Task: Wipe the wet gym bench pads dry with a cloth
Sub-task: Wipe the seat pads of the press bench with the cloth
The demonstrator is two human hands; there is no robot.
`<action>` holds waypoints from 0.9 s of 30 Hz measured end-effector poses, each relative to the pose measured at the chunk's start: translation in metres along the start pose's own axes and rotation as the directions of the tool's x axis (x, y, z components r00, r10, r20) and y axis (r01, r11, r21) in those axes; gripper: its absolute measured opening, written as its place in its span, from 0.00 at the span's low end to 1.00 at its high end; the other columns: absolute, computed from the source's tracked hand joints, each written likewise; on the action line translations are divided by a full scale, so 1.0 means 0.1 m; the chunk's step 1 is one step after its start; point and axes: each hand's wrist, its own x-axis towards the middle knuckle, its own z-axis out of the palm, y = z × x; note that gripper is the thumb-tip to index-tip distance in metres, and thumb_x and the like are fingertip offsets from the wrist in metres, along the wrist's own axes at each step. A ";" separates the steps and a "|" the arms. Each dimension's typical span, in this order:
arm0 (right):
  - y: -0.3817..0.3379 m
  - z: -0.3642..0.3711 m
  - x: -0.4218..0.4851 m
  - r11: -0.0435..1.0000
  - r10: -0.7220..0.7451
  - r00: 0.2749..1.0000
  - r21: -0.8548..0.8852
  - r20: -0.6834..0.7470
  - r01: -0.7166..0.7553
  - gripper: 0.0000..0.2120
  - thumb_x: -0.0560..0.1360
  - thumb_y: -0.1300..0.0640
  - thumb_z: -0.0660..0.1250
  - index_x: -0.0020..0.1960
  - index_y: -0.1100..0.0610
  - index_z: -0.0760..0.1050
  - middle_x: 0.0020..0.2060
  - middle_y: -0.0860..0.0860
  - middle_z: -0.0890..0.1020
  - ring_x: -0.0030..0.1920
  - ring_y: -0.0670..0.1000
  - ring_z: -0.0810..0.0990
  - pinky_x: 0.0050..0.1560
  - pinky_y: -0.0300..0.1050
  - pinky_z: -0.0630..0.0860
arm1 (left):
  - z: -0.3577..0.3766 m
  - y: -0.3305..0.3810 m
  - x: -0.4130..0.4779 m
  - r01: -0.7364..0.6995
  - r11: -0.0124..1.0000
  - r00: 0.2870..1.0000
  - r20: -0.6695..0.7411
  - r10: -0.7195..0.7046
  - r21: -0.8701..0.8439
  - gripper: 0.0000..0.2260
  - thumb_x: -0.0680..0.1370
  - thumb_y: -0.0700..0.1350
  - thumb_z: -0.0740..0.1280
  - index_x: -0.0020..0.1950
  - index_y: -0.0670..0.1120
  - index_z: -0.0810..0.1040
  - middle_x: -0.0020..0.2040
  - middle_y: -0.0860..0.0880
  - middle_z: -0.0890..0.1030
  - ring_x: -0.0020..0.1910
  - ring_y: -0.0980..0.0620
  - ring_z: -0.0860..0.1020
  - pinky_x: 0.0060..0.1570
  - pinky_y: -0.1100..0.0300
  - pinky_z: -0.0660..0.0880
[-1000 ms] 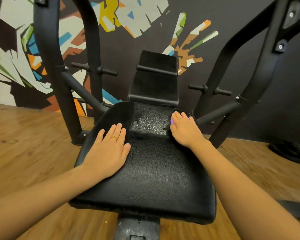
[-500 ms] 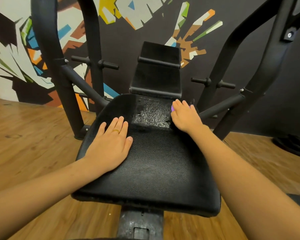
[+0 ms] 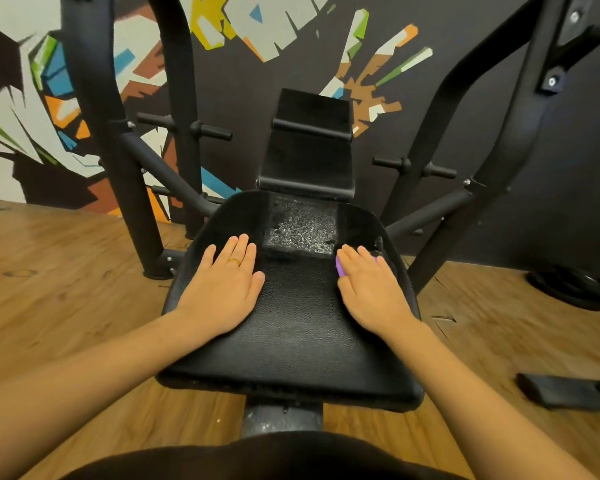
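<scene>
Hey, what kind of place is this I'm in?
Most likely a gym: a black padded bench seat sits on a heavy steel frame with plate-storage pegs, with a bright graffiti-style mural behind.

No text, label, brand or number can be read. The wall mural (image 3: pixel 264 26) at 12 o'clock shows only broken coloured shapes, no legible letters.

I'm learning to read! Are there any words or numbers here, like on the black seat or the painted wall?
No word, number or label can be read here.
On the wall mural: the big painted shapes at the top edge may be letters, but they are cut off and unreadable.
On the seat pad, the back pad and the black frame: no text shows.
</scene>
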 end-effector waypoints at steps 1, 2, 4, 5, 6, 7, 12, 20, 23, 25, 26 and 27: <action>-0.02 -0.02 -0.01 1.000 0.006 1.000 -0.007 0.016 -0.005 0.30 0.77 0.49 0.44 0.73 0.60 0.68 0.71 0.54 0.73 0.70 0.58 0.68 0.68 0.56 0.64 | 0.00 0.00 0.00 0.001 1.000 1.000 -0.001 -0.001 -0.004 0.39 0.77 0.60 0.31 0.82 0.43 0.53 0.83 0.44 0.53 0.82 0.47 0.50 0.78 0.45 0.49; -0.03 -0.03 0.01 1.000 0.007 0.999 -0.017 0.035 -0.006 0.33 0.76 0.48 0.41 0.74 0.60 0.67 0.72 0.53 0.71 0.70 0.56 0.67 0.68 0.55 0.64 | 0.00 0.00 0.00 0.002 1.000 1.000 -0.002 -0.002 -0.005 0.39 0.77 0.60 0.31 0.82 0.43 0.53 0.83 0.44 0.53 0.82 0.47 0.50 0.78 0.45 0.49; 0.01 -0.05 0.13 1.000 -0.008 0.998 -0.005 0.055 0.008 0.36 0.74 0.46 0.37 0.74 0.59 0.66 0.73 0.52 0.70 0.69 0.54 0.67 0.67 0.55 0.64 | 0.00 0.00 0.00 0.008 1.000 1.000 -0.008 -0.008 -0.018 0.37 0.78 0.59 0.32 0.82 0.43 0.53 0.83 0.44 0.53 0.82 0.47 0.50 0.78 0.46 0.49; 0.04 -0.04 0.21 1.000 -0.012 0.998 0.008 0.057 0.012 0.35 0.74 0.46 0.37 0.72 0.59 0.67 0.71 0.52 0.71 0.68 0.54 0.67 0.66 0.55 0.64 | 0.01 0.00 -0.01 0.011 1.000 1.000 -0.012 -0.012 -0.022 0.36 0.79 0.59 0.34 0.83 0.43 0.52 0.83 0.44 0.52 0.82 0.47 0.50 0.78 0.46 0.49; 0.08 -0.03 0.32 1.000 -0.002 0.998 0.017 0.065 0.001 0.32 0.75 0.46 0.39 0.69 0.59 0.68 0.69 0.52 0.72 0.65 0.55 0.68 0.65 0.56 0.65 | 0.01 0.01 -0.01 0.014 1.000 1.000 -0.014 -0.014 -0.021 0.34 0.80 0.58 0.35 0.83 0.44 0.52 0.83 0.45 0.52 0.82 0.48 0.49 0.79 0.46 0.48; 0.12 -0.02 0.44 1.000 0.019 0.997 0.022 0.077 -0.020 0.26 0.78 0.48 0.42 0.65 0.59 0.69 0.65 0.52 0.73 0.63 0.55 0.69 0.63 0.56 0.65 | 0.02 0.01 -0.01 0.014 1.000 1.000 -0.017 -0.014 -0.020 0.32 0.82 0.57 0.37 0.83 0.44 0.51 0.83 0.45 0.51 0.82 0.48 0.49 0.79 0.46 0.48; 0.28 -0.02 1.18 0.994 0.085 0.993 0.057 0.088 -0.090 0.13 0.84 0.55 0.51 0.62 0.60 0.69 0.62 0.55 0.73 0.65 0.59 0.69 0.64 0.58 0.63 | 0.02 0.02 0.00 0.026 1.000 0.999 -0.025 -0.026 -0.004 0.28 0.85 0.56 0.41 0.83 0.45 0.48 0.83 0.46 0.48 0.82 0.49 0.46 0.79 0.48 0.44; 0.27 -0.03 0.95 0.995 0.063 0.997 0.074 0.035 -0.066 0.03 0.81 0.55 0.53 0.49 0.53 0.63 0.53 0.53 0.73 0.55 0.56 0.71 0.55 0.54 0.64 | -0.03 0.01 -0.01 0.006 1.000 1.000 0.003 -0.006 -0.031 0.28 0.86 0.56 0.45 0.83 0.45 0.49 0.83 0.46 0.49 0.82 0.49 0.47 0.79 0.48 0.45; 0.13 -0.08 0.50 0.999 0.030 0.998 0.034 0.055 -0.031 0.17 0.76 0.48 0.44 0.52 0.55 0.67 0.54 0.52 0.74 0.53 0.54 0.71 0.54 0.54 0.68 | -0.04 0.00 -0.02 0.003 0.999 1.000 0.000 -0.003 -0.044 0.28 0.86 0.55 0.45 0.83 0.44 0.50 0.83 0.46 0.50 0.82 0.49 0.47 0.79 0.48 0.45; 0.03 -0.10 0.22 1.000 -0.005 0.996 0.010 0.090 0.004 0.27 0.77 0.48 0.42 0.65 0.59 0.70 0.65 0.53 0.74 0.62 0.55 0.70 0.61 0.54 0.67 | -0.03 0.00 -0.02 0.002 0.999 1.000 -0.002 -0.002 -0.036 0.28 0.86 0.55 0.45 0.83 0.44 0.50 0.83 0.45 0.50 0.82 0.48 0.48 0.79 0.47 0.46; 0.00 -0.11 0.10 1.000 -0.011 0.994 0.010 0.113 0.010 0.28 0.79 0.49 0.43 0.72 0.60 0.68 0.71 0.54 0.71 0.68 0.56 0.69 0.67 0.55 0.65 | -0.03 0.00 -0.02 0.001 0.999 1.000 -0.005 -0.001 -0.034 0.28 0.86 0.55 0.45 0.83 0.44 0.50 0.83 0.45 0.50 0.82 0.48 0.48 0.79 0.47 0.47; -0.03 -0.11 0.02 1.000 -0.009 0.991 0.008 0.131 0.008 0.29 0.81 0.49 0.44 0.76 0.60 0.65 0.74 0.54 0.69 0.73 0.56 0.66 0.71 0.54 0.62 | -0.02 0.00 -0.02 0.000 0.999 1.000 -0.007 0.000 -0.037 0.28 0.86 0.55 0.45 0.83 0.44 0.51 0.83 0.45 0.50 0.82 0.48 0.48 0.80 0.47 0.47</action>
